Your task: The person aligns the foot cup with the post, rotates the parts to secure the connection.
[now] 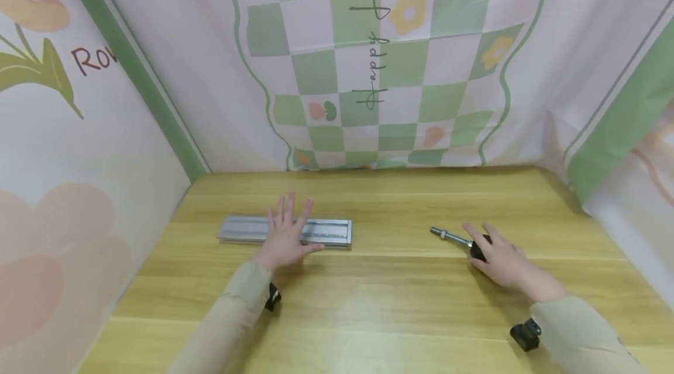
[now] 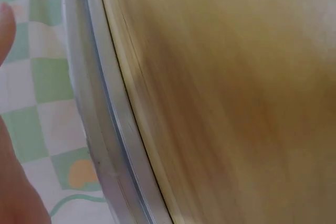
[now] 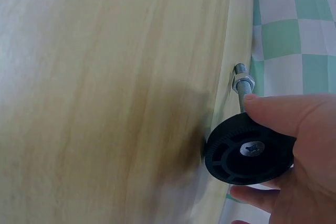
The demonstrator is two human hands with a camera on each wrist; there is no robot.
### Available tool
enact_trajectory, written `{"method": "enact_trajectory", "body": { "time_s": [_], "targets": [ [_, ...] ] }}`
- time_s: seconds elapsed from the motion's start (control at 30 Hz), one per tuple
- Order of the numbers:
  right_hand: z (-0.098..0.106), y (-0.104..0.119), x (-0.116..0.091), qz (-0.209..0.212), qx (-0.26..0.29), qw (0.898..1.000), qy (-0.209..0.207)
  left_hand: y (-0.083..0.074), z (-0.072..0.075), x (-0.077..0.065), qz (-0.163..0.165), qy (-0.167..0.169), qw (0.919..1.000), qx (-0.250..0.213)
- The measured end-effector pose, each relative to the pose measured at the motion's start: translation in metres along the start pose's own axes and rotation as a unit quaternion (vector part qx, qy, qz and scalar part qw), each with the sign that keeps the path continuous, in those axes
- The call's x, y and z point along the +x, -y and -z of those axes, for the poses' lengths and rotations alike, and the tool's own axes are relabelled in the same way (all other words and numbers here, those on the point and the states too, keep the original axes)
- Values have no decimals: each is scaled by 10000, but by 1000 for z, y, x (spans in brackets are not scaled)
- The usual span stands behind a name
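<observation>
A silver slotted aluminium profile (image 1: 332,232) lies crosswise on the left part of the table. My left hand (image 1: 284,242) rests over its middle with the fingers spread. The slot along the profile (image 2: 113,129) shows in the left wrist view, with only parts of the hand at the left edge. To the right, my right hand (image 1: 502,260) holds a levelling foot by its round black base (image 3: 249,153), thumb on one side and fingers on the other. The foot's threaded bolt (image 1: 453,237) points left and carries a hex nut (image 3: 243,83). Fingers partly hide the base.
The wood-grain table (image 1: 368,309) ends at the back against a checked curtain (image 1: 358,69). Patterned cloth walls (image 1: 47,157) rise at the left and right sides. Small black wrist cameras (image 1: 525,336) sit below both wrists.
</observation>
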State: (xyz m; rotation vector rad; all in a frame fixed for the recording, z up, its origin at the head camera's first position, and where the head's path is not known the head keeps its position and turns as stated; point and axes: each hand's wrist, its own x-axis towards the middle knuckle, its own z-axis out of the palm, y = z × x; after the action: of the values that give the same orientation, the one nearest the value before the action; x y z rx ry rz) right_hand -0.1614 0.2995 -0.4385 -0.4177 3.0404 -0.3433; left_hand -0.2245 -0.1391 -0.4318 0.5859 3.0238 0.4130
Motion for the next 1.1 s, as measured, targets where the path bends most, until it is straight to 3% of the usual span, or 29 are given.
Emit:
{"method": "enact_trajectory", "body": {
  "time_s": [0.2, 0.33, 0.53, 0.8, 0.93, 1.1],
  "targets": [
    [0, 0, -1, 250, 212, 9992, -250, 6, -7, 10, -160, 328, 9993, -29],
    [1, 0, -1, 493, 379, 9970, -461, 12, -15, 15, -237, 595, 9978, 178],
    [4, 0, 0, 536, 467, 9965, -445, 14, -24, 16, -503, 964, 9927, 529],
    [8, 2, -2, 423, 586, 9959, -548, 11, -21, 15, -795, 1114, 9875, 785],
    [13, 6, -2, 444, 712, 9922, -925, 12, -21, 15, -852, 1158, 9862, 816],
    [15, 15, -2, 556, 901, 9840, -1431, 18, -26, 18, -1143, 915, 9848, 931]
  ]
}}
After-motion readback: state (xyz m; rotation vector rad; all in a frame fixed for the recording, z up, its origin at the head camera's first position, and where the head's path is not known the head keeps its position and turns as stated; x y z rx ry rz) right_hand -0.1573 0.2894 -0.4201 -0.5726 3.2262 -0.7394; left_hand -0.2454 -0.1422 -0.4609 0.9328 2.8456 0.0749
